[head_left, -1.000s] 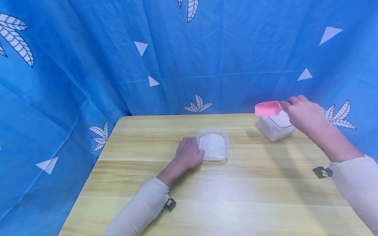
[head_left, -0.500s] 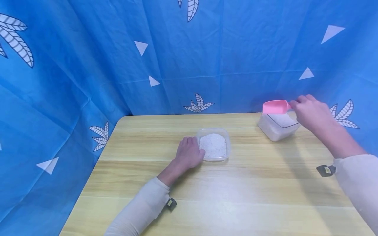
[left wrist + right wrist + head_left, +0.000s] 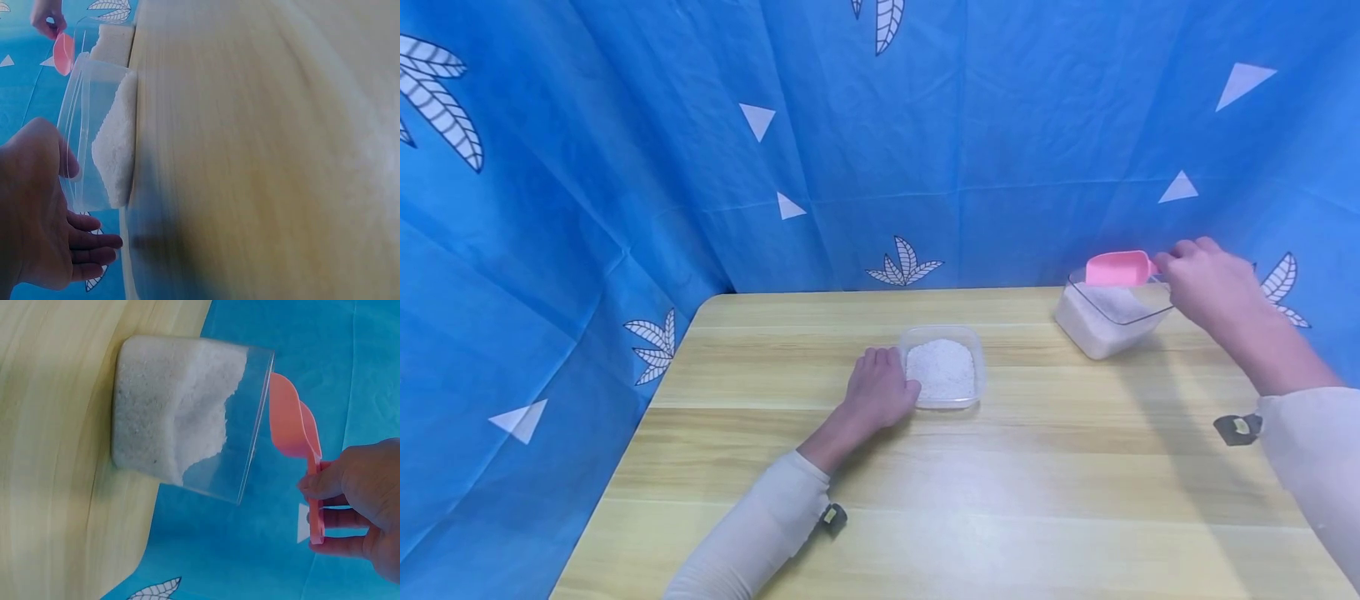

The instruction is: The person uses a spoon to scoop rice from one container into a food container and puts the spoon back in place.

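Observation:
In the head view, my left hand (image 3: 880, 387) rests against the left side of a small clear plastic tub (image 3: 945, 403) with white, rice-like grains (image 3: 940, 369). The left wrist view shows its thumb at the tub's rim and the other fingers fairly straight. My right hand (image 3: 1210, 279) grips a pink scoop (image 3: 1117, 269) by its handle (image 3: 315, 512). Its bowl is held just above the rim of a taller clear container (image 3: 234, 465), which holds more white grains (image 3: 147, 406) with a sloping hollow. Whether the scoop bowl holds anything is hard to tell; it looks bare.
Both containers stand on a light wooden table (image 3: 1037, 483), the taller one near its far right edge. Behind the table hangs a blue curtain (image 3: 865, 150) with white leaves and triangles. Small dark devices (image 3: 833, 518) sit at both sleeve cuffs.
My right hand has moved to the right with the scoop, from the taller container's left side to over its opening, uncovering more of the rim. The left hand and small tub have stayed put.

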The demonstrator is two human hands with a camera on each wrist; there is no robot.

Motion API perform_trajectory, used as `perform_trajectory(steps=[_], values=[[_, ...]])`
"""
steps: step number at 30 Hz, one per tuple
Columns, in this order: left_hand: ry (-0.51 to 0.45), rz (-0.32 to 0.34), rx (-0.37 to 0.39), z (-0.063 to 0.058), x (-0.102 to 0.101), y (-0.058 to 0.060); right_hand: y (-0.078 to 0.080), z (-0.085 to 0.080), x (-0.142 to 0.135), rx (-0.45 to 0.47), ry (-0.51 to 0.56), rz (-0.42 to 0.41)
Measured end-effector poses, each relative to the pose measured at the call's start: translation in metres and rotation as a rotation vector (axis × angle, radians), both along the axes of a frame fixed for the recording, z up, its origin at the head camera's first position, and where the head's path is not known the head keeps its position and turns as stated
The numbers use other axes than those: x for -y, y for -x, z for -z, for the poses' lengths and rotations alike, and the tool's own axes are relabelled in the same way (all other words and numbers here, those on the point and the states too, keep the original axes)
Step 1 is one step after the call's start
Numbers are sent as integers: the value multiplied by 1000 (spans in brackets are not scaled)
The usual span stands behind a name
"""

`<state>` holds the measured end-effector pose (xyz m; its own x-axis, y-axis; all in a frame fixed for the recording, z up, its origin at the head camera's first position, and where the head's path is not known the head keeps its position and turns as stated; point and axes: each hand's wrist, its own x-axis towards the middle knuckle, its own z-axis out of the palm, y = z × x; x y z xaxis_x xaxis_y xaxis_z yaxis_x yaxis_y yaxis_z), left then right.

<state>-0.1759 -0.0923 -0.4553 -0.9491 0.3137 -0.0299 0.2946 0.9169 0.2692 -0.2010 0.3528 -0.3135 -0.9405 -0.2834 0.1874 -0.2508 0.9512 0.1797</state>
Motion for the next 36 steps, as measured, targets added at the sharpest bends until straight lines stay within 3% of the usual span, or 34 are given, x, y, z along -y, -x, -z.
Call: perform_trajectory(steps=[13, 22, 36], values=[[-1, 1, 2, 0, 2, 0, 3, 1, -11, -3, -39, -12], [-7, 1, 2, 1, 2, 0, 6, 1, -16, 44, -107, 5], [-4, 1, 3, 0, 2, 0, 13, 3, -1, 12, -220, -55]])
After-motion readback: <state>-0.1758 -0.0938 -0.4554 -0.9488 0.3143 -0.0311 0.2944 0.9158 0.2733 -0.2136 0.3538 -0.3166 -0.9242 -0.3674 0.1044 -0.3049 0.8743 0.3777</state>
